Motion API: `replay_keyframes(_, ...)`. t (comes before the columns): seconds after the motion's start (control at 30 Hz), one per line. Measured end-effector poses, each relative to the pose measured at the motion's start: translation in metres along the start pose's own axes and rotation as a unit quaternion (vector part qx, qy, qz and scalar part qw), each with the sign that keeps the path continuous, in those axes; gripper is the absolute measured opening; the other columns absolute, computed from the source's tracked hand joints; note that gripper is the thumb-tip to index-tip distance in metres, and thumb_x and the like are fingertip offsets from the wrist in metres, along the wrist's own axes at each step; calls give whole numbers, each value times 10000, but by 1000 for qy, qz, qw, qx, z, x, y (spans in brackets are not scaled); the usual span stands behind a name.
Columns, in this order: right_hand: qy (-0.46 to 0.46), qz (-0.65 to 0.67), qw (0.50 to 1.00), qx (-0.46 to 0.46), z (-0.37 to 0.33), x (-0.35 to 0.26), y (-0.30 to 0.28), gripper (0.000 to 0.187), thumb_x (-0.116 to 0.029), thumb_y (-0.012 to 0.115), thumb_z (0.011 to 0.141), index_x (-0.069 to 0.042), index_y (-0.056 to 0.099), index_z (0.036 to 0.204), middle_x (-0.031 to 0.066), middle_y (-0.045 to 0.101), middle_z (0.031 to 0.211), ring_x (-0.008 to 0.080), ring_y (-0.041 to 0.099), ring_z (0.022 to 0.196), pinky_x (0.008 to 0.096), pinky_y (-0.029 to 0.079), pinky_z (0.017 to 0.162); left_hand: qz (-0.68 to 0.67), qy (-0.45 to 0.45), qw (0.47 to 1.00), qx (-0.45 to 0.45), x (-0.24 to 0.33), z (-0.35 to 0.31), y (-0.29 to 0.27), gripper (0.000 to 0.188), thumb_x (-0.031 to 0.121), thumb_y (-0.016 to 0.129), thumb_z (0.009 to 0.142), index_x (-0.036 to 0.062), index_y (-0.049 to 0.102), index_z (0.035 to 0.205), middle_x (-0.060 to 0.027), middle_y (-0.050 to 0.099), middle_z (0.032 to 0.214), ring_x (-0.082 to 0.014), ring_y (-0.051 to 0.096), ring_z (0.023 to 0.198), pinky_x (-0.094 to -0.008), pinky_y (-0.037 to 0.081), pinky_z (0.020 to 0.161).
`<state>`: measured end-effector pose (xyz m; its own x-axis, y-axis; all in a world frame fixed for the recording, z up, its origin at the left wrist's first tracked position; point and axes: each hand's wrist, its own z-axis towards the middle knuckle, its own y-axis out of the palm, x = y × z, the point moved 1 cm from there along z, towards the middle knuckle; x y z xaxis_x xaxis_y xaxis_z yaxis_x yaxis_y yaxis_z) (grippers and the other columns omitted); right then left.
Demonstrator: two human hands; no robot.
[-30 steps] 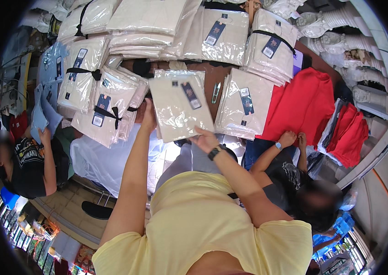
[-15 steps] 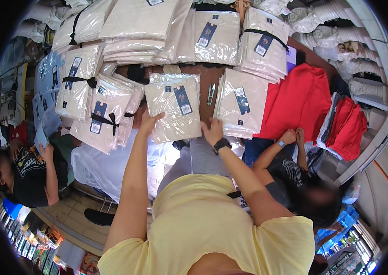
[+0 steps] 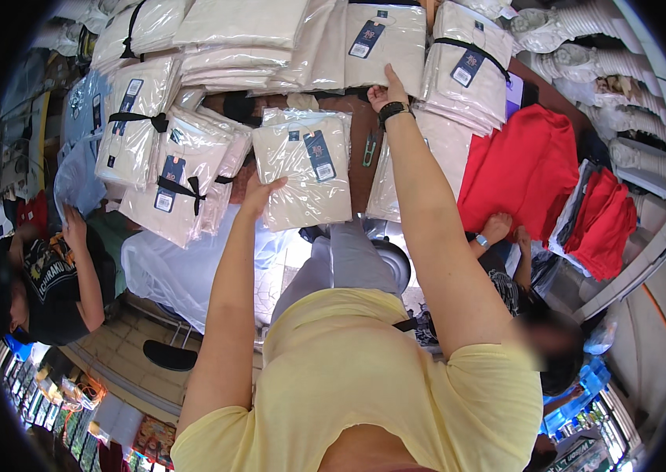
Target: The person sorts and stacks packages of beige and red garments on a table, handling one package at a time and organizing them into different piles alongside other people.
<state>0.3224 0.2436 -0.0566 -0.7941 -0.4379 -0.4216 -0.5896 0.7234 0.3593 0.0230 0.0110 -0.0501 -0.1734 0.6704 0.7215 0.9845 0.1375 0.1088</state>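
Observation:
A clear-bagged, folded cream garment (image 3: 301, 161) with a dark blue tag lies on top of a small stack in front of me. My left hand (image 3: 262, 194) grips its left edge, thumb on top and fingers beneath. At the far side of the table, my right hand (image 3: 390, 96) is at the lower edge of another bagged cream garment (image 3: 407, 47). Its thumb lies on the plastic and its other fingers curl at the edge, partly hidden. Between the near stacks lie green-handled thread snips (image 3: 368, 148). My right forearm covers part of the bagged stack (image 3: 435, 157) beside them.
Bundles of bagged garments tied with black bands (image 3: 179, 185) stand to the left. Red cloth (image 3: 518, 173) is piled at the right, where a co-worker's hands (image 3: 498, 228) rest. Another person (image 3: 57, 267) sits at the left. A stool (image 3: 392, 259) is under the table.
My right hand has left the near garment's right side and reached forward to the far bagged garment. My left hand keeps its hold on the near one.

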Motion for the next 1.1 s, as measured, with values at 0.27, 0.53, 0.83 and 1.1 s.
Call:
replay_keyframes(0.27,-414,-137,897,-75,-133,-28,-11,453,-70,726,731,45,539,1128,112,624,1063,202,626,885,315,524,696,44,20,999,9,-2,-1,-3,521,46,742,757,12,535,1234,-89,641,1136,-185,617,993,-306,483,860)
replay_keyframes(0.53,-51,-93,980,-166,-227,20,-144,351,-78,599,850,66,540,1164,158,590,1175,270,570,1106,423,468,958,51,19,998,15,-4,-1,-8,538,65,761,738,22,544,1229,-94,652,1106,-186,627,968,-320,500,834)
replay_keyframes(0.83,58,-17,994,-91,-191,160,-194,546,151,598,774,-28,451,1269,135,556,1209,303,584,1079,436,524,899,94,77,992,40,-27,21,-15,547,10,710,737,18,525,1252,-94,631,1172,-185,597,1046,-302,466,892)
replay_keyframes(1.1,20,-253,949,-186,-193,74,-197,572,75,690,760,-10,466,1279,109,596,1174,232,603,1042,373,533,841,71,32,997,1,-23,18,-15,623,-63,640,717,37,475,1309,-84,615,1191,-197,587,1063,-311,454,922)
